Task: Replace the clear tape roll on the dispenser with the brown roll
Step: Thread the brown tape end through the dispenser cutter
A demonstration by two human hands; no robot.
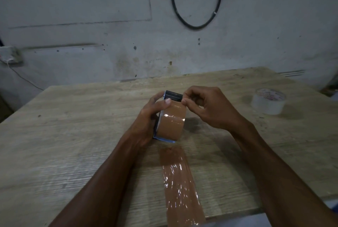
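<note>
The brown tape roll (172, 126) sits in the blue dispenser (172, 96) at the middle of the wooden table (73, 135). My left hand (151, 117) grips the dispenser from its left side, thumb on top of the tape. My right hand (206, 107) pinches the brown tape's end at the dispenser's dark front edge. The clear tape roll (268, 101) lies apart on the table at the right, flat on its side.
A strip of brown tape (180, 186) is stuck on the table, running from below the dispenser to the near edge. A black cable loop (196, 3) hangs on the wall behind. The table's back edge meets the wall.
</note>
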